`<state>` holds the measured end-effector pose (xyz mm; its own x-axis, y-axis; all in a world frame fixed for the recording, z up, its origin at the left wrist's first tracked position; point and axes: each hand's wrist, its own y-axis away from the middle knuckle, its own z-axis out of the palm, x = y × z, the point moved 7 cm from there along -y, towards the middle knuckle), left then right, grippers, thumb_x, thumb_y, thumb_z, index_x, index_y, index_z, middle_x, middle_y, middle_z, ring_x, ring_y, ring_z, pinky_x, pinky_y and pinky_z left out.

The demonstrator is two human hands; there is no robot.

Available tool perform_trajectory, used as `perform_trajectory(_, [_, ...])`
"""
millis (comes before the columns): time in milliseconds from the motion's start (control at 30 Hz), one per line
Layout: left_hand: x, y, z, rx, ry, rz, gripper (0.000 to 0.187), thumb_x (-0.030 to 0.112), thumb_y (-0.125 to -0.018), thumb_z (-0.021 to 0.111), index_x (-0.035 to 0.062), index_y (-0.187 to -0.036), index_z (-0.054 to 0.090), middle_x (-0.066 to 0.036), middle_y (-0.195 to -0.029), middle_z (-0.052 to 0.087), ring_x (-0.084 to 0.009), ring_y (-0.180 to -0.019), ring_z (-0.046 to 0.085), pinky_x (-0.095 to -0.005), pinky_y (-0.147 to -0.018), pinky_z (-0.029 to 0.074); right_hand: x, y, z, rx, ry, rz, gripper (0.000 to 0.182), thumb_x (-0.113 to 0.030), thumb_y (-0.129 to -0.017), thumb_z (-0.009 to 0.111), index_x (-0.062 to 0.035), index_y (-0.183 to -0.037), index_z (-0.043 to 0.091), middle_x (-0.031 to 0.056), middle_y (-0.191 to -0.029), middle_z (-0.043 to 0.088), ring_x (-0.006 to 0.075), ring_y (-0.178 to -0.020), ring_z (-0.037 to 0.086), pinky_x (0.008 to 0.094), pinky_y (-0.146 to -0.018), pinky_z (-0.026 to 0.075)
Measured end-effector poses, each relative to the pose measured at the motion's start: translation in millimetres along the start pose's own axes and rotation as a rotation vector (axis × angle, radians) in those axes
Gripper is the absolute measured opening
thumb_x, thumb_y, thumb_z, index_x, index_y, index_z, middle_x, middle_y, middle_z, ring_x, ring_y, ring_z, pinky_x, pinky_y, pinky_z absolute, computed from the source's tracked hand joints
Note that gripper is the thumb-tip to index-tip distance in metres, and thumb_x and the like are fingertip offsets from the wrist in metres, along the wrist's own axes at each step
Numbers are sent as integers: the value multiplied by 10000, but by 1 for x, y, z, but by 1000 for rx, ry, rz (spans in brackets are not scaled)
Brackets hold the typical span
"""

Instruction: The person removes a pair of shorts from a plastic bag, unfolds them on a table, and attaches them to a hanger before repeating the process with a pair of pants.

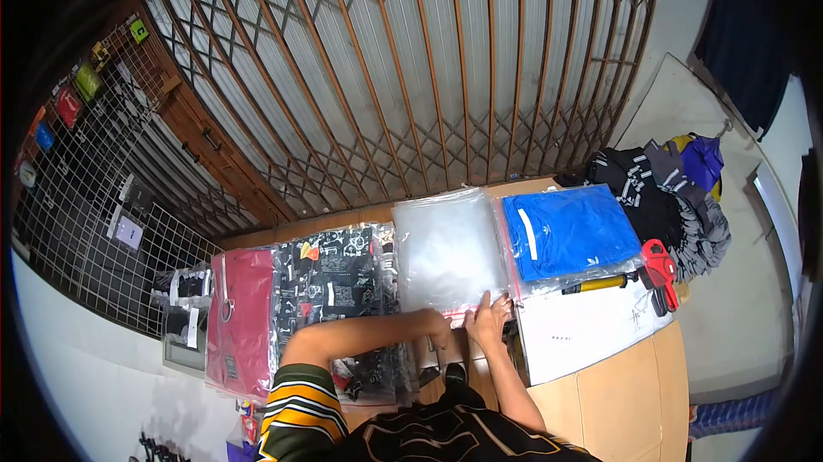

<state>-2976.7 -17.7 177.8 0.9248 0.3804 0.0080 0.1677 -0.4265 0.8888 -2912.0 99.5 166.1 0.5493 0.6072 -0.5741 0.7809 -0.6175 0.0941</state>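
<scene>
A stack of clear plastic bags (pixel 450 248) lies in the middle of the table, its red-striped edge towards me. At that near edge my left hand (pixel 439 327) is bent downward; its fingers are mostly hidden, so I cannot tell whether they grip the plastic. Just to the right, my right hand (pixel 489 321) rests on the bags' near right corner with its fingers apart. Right of the stack lies a folded blue garment in a clear bag (pixel 570 235). On the left side are bagged black printed garments (pixel 334 278) and a bagged maroon garment (pixel 242 316).
A red tape dispenser (pixel 658 265) and a yellow-handled tool (pixel 600 285) lie beyond a white sheet (pixel 570 338) at the right. Piled dark clothes (pixel 656 205) sit behind them. A folding metal gate (pixel 411 76) stands behind the table, with a wire rack (pixel 94 145) at left.
</scene>
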Motion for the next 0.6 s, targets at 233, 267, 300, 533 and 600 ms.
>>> perform_trajectory(233, [39,158,-41,440,315,352,810,466,-988,561,10,-1575,239,-441,-1485,328,-525,-1401,370,-489,-1182,325,-25,73,-36,124,-105,-114,677,-223,-867,703,36,-1443,458,398,-1545,237,591,-1429,226,713,-1125,235])
perform_trajectory(267, [44,188,-34,504,393,394,798,464,-1006,540,-1,-1574,228,-420,-1514,303,-516,-1399,375,-477,-1187,316,-29,90,-37,94,-140,-105,671,-226,-867,705,28,-1439,465,384,-1548,250,583,-1428,239,710,-1122,250])
perform_trajectory(300, [49,220,-27,651,415,460,797,469,-1012,534,-10,-1571,228,-381,-1530,320,-483,-1395,401,-462,-1173,340,-24,107,-28,111,-147,-131,660,-237,-864,713,10,-1431,480,344,-1557,275,558,-1429,262,721,-1104,272])
perform_trajectory(533, [79,341,142,531,1121,877,689,145,-1019,611,79,-1600,247,-183,-1523,471,-261,-1360,509,-395,-1113,434,12,268,34,-27,-291,23,447,-194,-855,739,72,-1203,650,282,-1135,693,408,-1081,680,441,-948,535])
perform_trajectory(600, [81,331,211,464,1268,823,638,161,-1042,577,66,-1591,266,-188,-1499,488,-235,-1348,516,-361,-1096,437,25,317,53,-41,-357,95,417,-196,-855,741,78,-1162,672,264,-1055,719,376,-992,717,425,-889,556])
